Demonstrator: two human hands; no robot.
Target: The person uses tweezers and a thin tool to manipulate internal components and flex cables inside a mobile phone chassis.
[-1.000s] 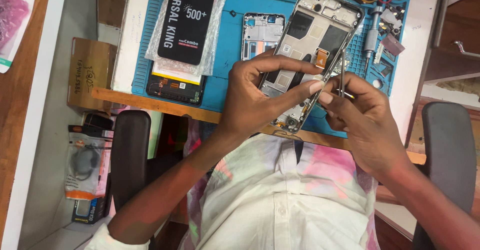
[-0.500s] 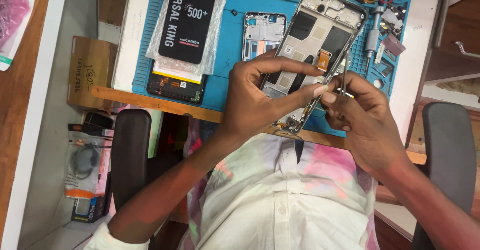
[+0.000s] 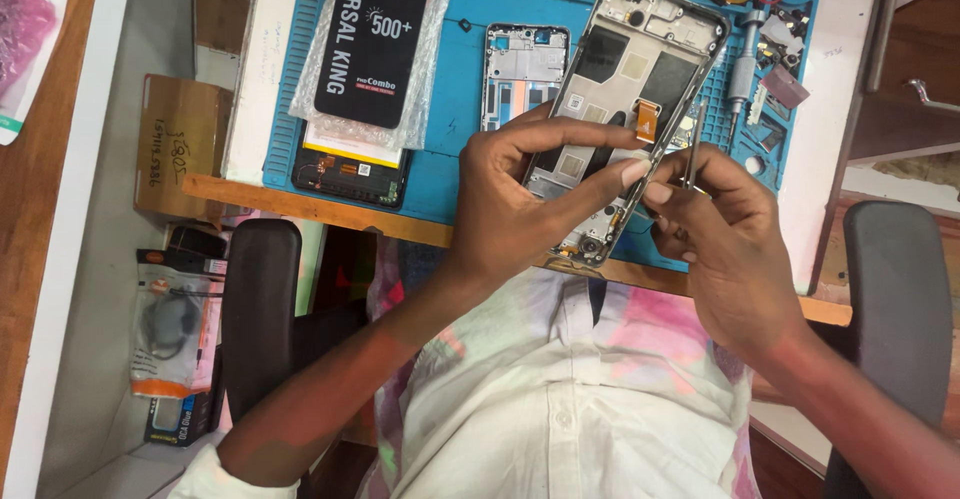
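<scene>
My left hand (image 3: 520,199) grips an opened phone frame (image 3: 640,69), held tilted above the blue work mat (image 3: 450,89). Its inside shows dark panels and a small orange flex connector (image 3: 648,119). My right hand (image 3: 720,229) pinches thin metal tweezers (image 3: 692,154), whose tips point up along the frame's right edge, close to the connector. Both thumbs meet near the frame's lower right side.
A second bare phone frame (image 3: 524,69) lies on the mat. A black boxed pack in clear wrap (image 3: 375,39) rests over a phone part (image 3: 350,169) at the left. Small tools, screws and coloured rings (image 3: 760,19) crowd the mat's right corner. Black chair armrests (image 3: 260,309) flank me.
The phone frame and both hands have shifted slightly; the tweezers have moved up closer along the frame's right edge.
</scene>
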